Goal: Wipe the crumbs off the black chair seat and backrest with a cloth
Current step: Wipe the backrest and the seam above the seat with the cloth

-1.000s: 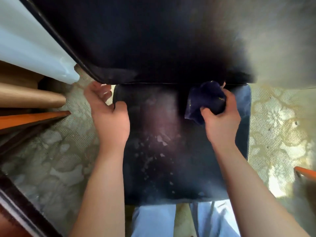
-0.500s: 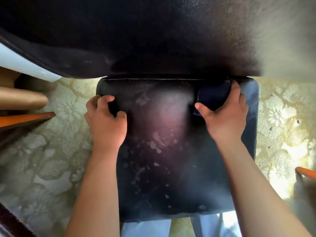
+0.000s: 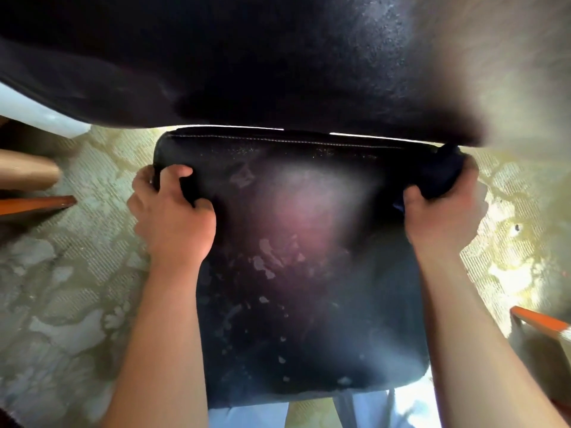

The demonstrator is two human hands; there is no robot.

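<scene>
Fingers of the right hand (image 3: pixel 445 211) are curled round the cloth (image 3: pixel 445 174) at the seat's (image 3: pixel 309 304) rear right corner; the left hand (image 3: pixel 173 217) grips the left edge. Seat wiping is judged underway; a forward sweep over the crumbs (image 3: pixel 265 261) is required.

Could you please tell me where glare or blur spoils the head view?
In the head view, a pinkish glare washes the seat centre; the backrest looms dark, its right edge smeared; the cloth in the right hand shows no detail.

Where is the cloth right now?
In the head view, the dark blue cloth is bunched in the right hand at the black chair seat's back-right corner.
</scene>
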